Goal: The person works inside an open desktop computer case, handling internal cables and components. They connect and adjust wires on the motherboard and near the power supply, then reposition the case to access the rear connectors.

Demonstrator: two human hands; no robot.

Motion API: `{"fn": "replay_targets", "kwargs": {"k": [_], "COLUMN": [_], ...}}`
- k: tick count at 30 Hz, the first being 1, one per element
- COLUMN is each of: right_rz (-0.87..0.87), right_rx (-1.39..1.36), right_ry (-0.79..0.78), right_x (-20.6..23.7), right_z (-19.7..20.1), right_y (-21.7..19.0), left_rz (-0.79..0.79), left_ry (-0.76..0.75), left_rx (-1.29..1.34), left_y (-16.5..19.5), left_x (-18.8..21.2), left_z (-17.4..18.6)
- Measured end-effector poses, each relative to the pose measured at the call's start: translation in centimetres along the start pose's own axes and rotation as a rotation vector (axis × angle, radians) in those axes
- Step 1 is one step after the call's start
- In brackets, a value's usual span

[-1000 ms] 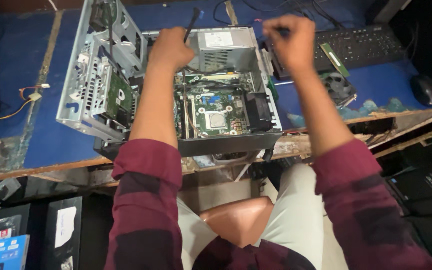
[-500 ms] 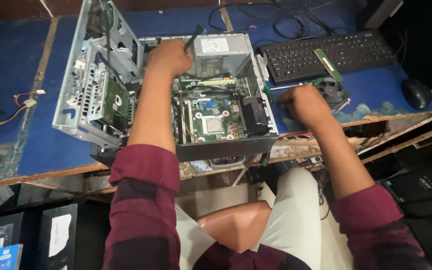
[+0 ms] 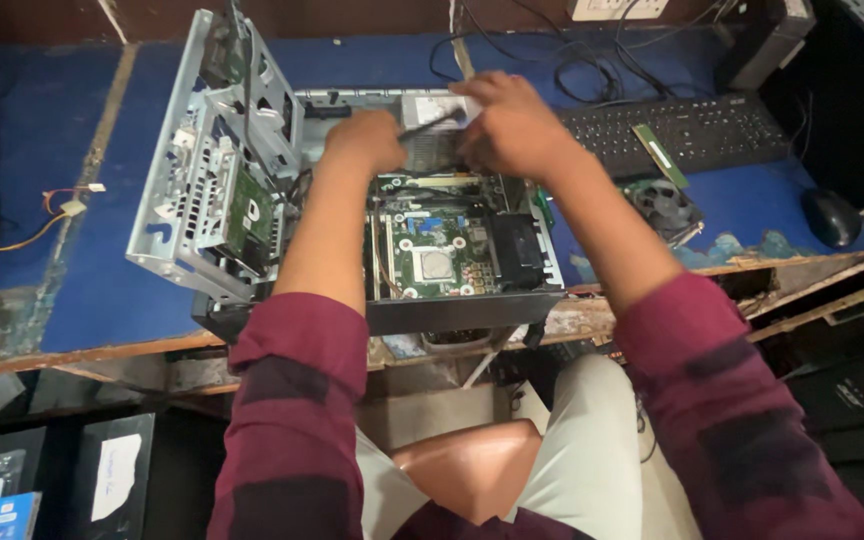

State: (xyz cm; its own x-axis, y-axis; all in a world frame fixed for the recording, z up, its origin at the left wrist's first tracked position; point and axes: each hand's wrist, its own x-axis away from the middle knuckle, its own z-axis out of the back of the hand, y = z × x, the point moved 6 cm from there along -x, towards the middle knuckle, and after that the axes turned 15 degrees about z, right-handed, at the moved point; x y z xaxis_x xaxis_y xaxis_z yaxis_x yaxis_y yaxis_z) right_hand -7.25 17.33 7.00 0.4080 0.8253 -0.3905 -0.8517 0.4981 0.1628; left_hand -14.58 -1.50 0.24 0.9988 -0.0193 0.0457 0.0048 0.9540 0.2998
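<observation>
Since half a second ago, our right hand (image 3: 517, 125) has come up from the desk edge near the loose fan and now sits over the far end of the open computer case (image 3: 432, 230), close beside our left hand (image 3: 367, 140). Left hand has barely shifted. It is curled into a fist around the handle of a dark screwdriver (image 3: 430, 124), whose shaft runs toward the right hand. Right-hand fingers are bent down over the silver power supply (image 3: 437, 110); we cannot tell whether they grip anything.

Case lies flat on the blue desk (image 3: 72, 290), lid off, near edge overhanging the desk front. Green motherboard (image 3: 432, 255) exposed, bare processor socket at its middle. Grey metal drive cage (image 3: 217, 170) swung up at the left. Black keyboard (image 3: 682, 130), a fan (image 3: 662, 205) and a mouse (image 3: 830, 215) to the right.
</observation>
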Motion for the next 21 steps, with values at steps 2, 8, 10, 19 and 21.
{"fn": "replay_targets", "kwargs": {"k": [2, 8, 10, 19, 21], "right_rz": [-0.063, -0.070, -0.067, -0.486, -0.524], "right_rx": [-0.010, 0.022, -0.078, 0.143, 0.243], "right_ry": [-0.072, -0.090, 0.036, -0.015, -0.060], "right_x": [-1.6, -0.8, -0.2, 1.2, 1.0], "right_z": [-2.7, -6.7, -6.3, -6.0, -6.8], "right_y": [1.0, 2.4, 2.7, 4.5, 4.9], "left_rz": [0.002, -0.097, -0.155, -0.283, -0.339], "left_ry": [-0.011, 0.015, 0.076, 0.333, 0.429], "left_rx": [-0.016, 0.002, -0.021, -0.285, -0.304], "left_y": [0.2, 0.9, 1.7, 6.6, 7.8], "left_x": [0.3, 1.1, 1.5, 2.3, 2.9], "left_z": [0.1, 0.4, 0.1, -2.3, -3.2]}}
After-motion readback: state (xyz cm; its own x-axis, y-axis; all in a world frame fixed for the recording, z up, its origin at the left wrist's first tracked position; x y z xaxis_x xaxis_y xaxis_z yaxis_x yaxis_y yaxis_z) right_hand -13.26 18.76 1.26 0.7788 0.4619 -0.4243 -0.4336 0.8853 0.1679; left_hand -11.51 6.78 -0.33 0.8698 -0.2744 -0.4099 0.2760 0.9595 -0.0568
